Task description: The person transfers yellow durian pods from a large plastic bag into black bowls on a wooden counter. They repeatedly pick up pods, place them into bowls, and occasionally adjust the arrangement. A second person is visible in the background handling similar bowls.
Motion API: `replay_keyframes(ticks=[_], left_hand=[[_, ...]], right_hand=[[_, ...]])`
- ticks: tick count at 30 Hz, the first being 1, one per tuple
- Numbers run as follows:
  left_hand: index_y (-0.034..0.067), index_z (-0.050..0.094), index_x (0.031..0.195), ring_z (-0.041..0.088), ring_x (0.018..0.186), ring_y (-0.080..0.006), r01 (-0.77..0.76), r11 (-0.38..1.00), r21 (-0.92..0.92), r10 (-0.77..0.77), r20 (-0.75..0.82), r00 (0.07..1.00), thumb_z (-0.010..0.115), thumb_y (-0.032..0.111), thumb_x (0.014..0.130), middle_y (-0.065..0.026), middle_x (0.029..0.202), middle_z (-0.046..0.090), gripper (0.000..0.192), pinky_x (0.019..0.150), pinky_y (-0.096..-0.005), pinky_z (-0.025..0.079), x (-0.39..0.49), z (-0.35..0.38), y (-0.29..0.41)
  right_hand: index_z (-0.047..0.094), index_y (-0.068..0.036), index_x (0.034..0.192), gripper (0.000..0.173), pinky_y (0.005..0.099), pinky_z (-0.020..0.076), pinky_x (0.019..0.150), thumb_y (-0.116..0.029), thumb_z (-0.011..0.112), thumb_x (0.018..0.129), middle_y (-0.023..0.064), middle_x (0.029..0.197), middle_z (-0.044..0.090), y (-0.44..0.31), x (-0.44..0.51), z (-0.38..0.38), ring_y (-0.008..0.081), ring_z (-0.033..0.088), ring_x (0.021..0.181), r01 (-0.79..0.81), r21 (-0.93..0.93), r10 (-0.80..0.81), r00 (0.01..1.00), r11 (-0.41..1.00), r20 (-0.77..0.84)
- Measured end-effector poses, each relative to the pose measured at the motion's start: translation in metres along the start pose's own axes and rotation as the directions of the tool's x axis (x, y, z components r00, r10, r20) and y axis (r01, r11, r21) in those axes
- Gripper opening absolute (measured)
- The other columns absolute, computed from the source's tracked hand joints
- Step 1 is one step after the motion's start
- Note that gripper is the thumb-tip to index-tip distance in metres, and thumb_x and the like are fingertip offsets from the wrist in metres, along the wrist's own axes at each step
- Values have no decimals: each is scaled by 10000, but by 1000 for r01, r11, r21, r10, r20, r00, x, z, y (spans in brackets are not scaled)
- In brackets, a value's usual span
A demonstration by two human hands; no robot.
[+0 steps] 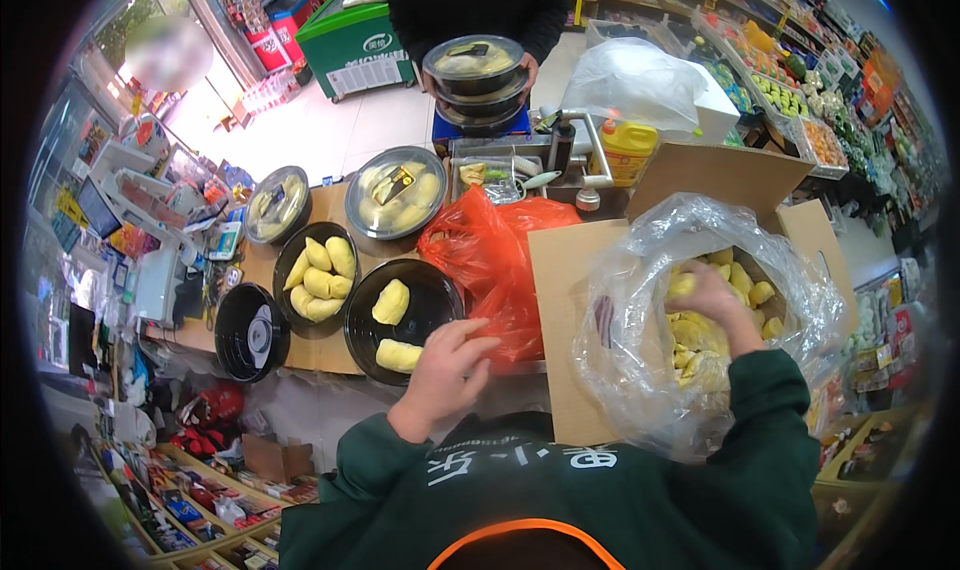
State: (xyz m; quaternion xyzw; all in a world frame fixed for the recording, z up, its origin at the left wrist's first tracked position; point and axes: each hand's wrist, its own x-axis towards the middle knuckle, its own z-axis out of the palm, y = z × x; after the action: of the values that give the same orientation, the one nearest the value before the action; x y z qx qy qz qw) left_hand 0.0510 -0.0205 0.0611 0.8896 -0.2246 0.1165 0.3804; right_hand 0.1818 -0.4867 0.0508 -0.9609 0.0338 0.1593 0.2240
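My right hand (705,291) reaches into a plastic-lined cardboard box (581,270) of yellow durian pieces (694,334), its fingers around one piece (681,285). My left hand (452,371), fingers apart, hovers by the near right rim of a black round bowl (430,300); two durian pieces (391,302) lie in that bowl. Behind it to the left, another black bowl (281,289) holds several pieces. A smaller black bowl (225,337) with a pale disc in it is at the left. Two lidded bowls (396,193) (277,204) of durian stand at the far side.
A red plastic bag (502,270) lies between the bowls and the box. Across the counter a person in black (476,4) holds stacked lidded containers (480,82). A tray of tools (491,180), a yellow jug (628,150) and a tap (596,150) stand at the back.
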Motion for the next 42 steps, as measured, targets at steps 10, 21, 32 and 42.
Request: replay_keyframes(ticks=[10, 21, 32, 42], left_hand=[[41, 721, 1125, 641, 1154, -374, 204, 979, -25, -205, -167, 964, 695, -1, 822, -173, 1238, 676, 307, 1002, -445, 508, -34, -41, -68], [67, 725, 1066, 632, 1118, -347, 119, 986, 112, -123, 22, 992, 752, 94, 790, -122, 1146, 684, 279, 997, -465, 496, -68, -57, -109], [119, 726, 1127, 593, 1174, -307, 86, 976, 201, -144, 295, 944, 783, 219, 828, -87, 1168, 670, 321, 1120, -517, 400, -88, -50, -135], [133, 692, 1192, 581, 1167, -354, 254, 883, 394, -283, 14, 959, 699, 115, 837, -165, 1363, 574, 355, 932, -447, 497, -46, -40, -188]], right_hand=[[562, -45, 1335, 701, 328, 533, 997, -53, 903, 723, 85, 1231, 635, -75, -132, -81, 201, 646, 1127, 196, 916, -120, 979, 351, -163], [632, -78, 1245, 639, 340, 550, 962, -143, 944, 691, 64, 1217, 665, -287, -69, 68, 175, 656, 1121, 89, 738, -435, 852, 669, 291], [651, -39, 1182, 565, 345, 559, 863, -59, 905, 678, 98, 1039, 704, -374, 20, 204, 214, 691, 971, 101, 403, -338, 743, 910, 578], [692, 8, 1106, 538, 409, 571, 845, -419, 815, 802, 185, 1003, 755, -387, -1, 237, 312, 737, 938, 319, -30, -292, 898, 947, 331]])
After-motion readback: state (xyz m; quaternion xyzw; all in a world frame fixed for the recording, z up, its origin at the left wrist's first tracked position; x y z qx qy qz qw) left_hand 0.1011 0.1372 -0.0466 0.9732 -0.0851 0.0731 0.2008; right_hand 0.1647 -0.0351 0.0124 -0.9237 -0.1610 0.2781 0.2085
